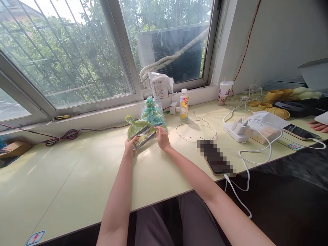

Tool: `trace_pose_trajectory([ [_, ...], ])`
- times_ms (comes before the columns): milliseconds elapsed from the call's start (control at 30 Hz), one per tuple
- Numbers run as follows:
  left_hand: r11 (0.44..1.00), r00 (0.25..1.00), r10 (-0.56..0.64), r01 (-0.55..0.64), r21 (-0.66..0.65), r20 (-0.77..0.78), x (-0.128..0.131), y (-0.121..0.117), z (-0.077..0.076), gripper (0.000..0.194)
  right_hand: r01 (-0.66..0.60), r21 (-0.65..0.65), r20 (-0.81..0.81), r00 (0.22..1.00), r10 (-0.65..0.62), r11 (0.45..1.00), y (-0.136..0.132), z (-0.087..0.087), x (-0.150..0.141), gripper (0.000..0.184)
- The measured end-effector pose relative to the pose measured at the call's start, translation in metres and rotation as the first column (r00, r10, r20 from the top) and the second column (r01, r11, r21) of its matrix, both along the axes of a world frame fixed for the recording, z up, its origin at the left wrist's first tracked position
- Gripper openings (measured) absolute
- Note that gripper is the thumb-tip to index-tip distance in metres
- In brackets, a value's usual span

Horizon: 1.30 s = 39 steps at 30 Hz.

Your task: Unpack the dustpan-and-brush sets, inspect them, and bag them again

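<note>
A small green dustpan (133, 127) with a dark-bristled brush and a printed label is tilted up over the table, its looped handle pointing to the upper left. My left hand (129, 147) is closed on its lower left corner. At the opposite edge, my right hand (163, 138) pinches the right end of the same dustpan. Right behind it, against the window ledge, lie several teal dustpans (153, 118) in clear plastic wrap. Some of their lower parts are hidden by the green one and my right hand.
A bottle (183, 105), a paper cup (225, 93) and a white-wrapped package (160, 86) stand toward the window. To my right are a phone (216, 159), a power strip (235, 132) and loose cables. Another person's hand (319, 126) rests at the far right. A box cutter (62, 117) lies on the ledge.
</note>
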<state>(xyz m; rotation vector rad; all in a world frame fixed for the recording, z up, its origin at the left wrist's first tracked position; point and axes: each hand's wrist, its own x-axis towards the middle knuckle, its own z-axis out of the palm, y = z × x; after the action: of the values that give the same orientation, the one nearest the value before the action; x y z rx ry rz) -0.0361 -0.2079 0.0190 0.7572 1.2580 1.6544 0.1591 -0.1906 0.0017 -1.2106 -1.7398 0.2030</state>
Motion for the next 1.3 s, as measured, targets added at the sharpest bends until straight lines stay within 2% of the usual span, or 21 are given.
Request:
trace_pose_trajectory([
  [67, 0.994, 0.993, 0.101, -0.104, 0.039, 0.066, -0.009, 0.002, 0.000, 0.028, -0.056, -0.071, 0.109, 0.992, 0.063, 0.996, 0.009, -0.007, 0.001, 0.040],
  [133, 0.976, 0.972, 0.203, -0.211, 0.055, 0.121, -0.019, 0.004, -0.001, 0.028, -0.103, -0.092, 0.291, 0.948, 0.125, 0.990, 0.019, -0.012, 0.003, 0.044],
  [233, 0.951, 0.939, 0.291, -0.305, 0.058, 0.181, -0.032, 0.004, -0.001, 0.032, -0.086, -0.100, 0.481, 0.868, 0.124, 0.991, 0.034, -0.014, 0.000, 0.054],
  [433, 0.918, 0.892, 0.378, -0.396, 0.022, 0.247, -0.042, 0.004, -0.003, 0.036, 0.035, -0.120, 0.586, 0.809, 0.042, 0.992, 0.069, -0.011, -0.014, 0.070],
  [600, 0.954, 0.915, 0.283, -0.300, 0.017, 0.289, -0.047, 0.008, -0.007, 0.030, 0.091, -0.170, 0.583, 0.812, 0.026, 0.981, 0.105, -0.016, -0.022, 0.073],
  [767, 0.984, 0.959, 0.166, -0.178, 0.032, 0.232, -0.042, 0.010, -0.012, 0.038, 0.127, -0.180, 0.563, 0.826, -0.003, 0.975, 0.122, -0.021, -0.026, 0.065],
  [933, 0.995, 0.983, 0.094, -0.100, 0.029, 0.156, -0.036, 0.009, -0.011, 0.039, 0.084, -0.066, 0.534, 0.845, -0.036, 0.994, 0.112, -0.019, -0.024, 0.064],
  [1100, 0.997, 0.987, 0.051, -0.059, 0.046, 0.152, -0.036, 0.008, -0.010, 0.036, 0.119, 0.030, 0.448, 0.886, -0.120, 0.992, 0.092, -0.007, -0.021, 0.047],
  [1200, 0.997, 0.982, 0.051, -0.061, 0.046, 0.180, -0.036, 0.006, -0.009, 0.037, 0.164, 0.074, 0.378, 0.908, -0.180, 0.984, 0.086, -0.002, -0.021, 0.053],
  [1300, 0.997, 0.981, 0.061, -0.067, 0.029, 0.185, -0.035, 0.004, -0.007, 0.036, 0.162, 0.057, 0.370, 0.913, -0.172, 0.985, 0.089, -0.001, -0.021, 0.066],
])
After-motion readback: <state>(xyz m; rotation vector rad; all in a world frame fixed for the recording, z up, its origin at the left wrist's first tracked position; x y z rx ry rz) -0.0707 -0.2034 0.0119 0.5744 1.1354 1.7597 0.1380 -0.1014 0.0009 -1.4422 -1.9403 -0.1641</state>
